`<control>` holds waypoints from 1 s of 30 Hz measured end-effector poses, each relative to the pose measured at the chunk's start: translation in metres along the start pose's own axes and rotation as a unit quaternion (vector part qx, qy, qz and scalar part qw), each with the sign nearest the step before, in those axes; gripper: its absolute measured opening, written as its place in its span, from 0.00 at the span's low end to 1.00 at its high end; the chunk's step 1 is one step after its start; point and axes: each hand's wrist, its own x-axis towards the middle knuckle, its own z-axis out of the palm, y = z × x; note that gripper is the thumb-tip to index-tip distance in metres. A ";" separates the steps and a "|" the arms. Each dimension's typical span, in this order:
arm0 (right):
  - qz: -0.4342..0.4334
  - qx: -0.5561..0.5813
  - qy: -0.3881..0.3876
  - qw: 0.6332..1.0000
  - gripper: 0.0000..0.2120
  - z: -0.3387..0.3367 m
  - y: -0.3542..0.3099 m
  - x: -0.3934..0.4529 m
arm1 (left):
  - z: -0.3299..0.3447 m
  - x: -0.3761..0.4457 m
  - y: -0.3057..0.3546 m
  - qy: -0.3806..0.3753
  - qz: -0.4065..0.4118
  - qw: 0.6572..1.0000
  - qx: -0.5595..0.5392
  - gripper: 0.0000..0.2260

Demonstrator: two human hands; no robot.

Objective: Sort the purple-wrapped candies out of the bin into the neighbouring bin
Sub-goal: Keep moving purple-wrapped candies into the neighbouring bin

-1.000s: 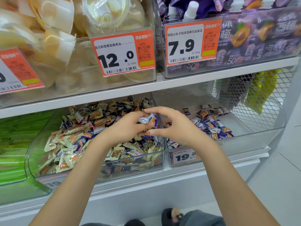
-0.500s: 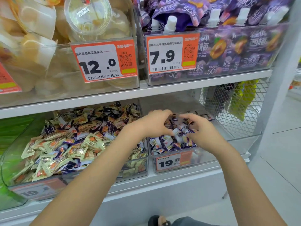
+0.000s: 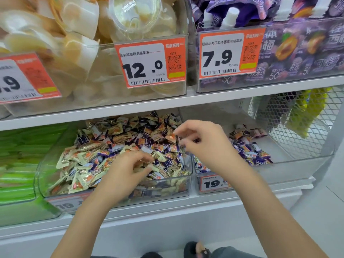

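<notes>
1. Left hand (image 3: 128, 166) rests, fingers loosely curled, on mixed gold and purple-wrapped candies (image 3: 115, 146) in the clear plastic bin (image 3: 167, 189);
2. Right hand (image 3: 202, 144), fingers bent, hovers at the divide; whether it holds anything, I cannot tell; the neighbouring clear bin (image 3: 297, 166) with purple candies (image 3: 249, 149) lies right of it.

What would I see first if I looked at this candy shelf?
Two hands: the left hand digs into the mixed bin of gold and purple candies, and the right hand hovers over the wall toward the purple pile in the next bin. Above hang big orange price tags, 12.0 and 7.9.
</notes>
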 end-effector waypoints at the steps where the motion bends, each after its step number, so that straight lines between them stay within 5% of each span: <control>1: -0.004 -0.026 -0.034 0.999 0.17 0.013 -0.006 0.004 | 0.000 0.001 -0.004 -0.016 0.005 1.000 0.018 0.09; 8: 0.050 -0.190 -0.290 0.937 0.14 0.057 -0.006 0.027 | 0.002 0.022 -0.027 -0.095 0.041 0.991 0.082 0.15; 13: 0.067 -0.182 -0.377 0.905 0.25 0.066 -0.001 0.029 | -0.002 0.026 -0.033 -0.027 0.028 0.995 0.093 0.04; 19: 0.037 -0.239 -0.387 0.890 0.27 0.082 0.011 0.034 | -0.015 0.021 -0.042 0.038 0.004 0.996 0.084 0.08; 26: 0.011 -0.206 -0.345 0.916 0.23 0.086 0.019 0.034 | -0.023 0.018 -0.036 0.139 -0.054 0.989 0.016 0.15; 30: 0.037 -0.157 -0.285 0.945 0.24 0.091 0.017 0.034 | -0.022 0.011 -0.033 0.095 -0.014 0.995 0.028 0.13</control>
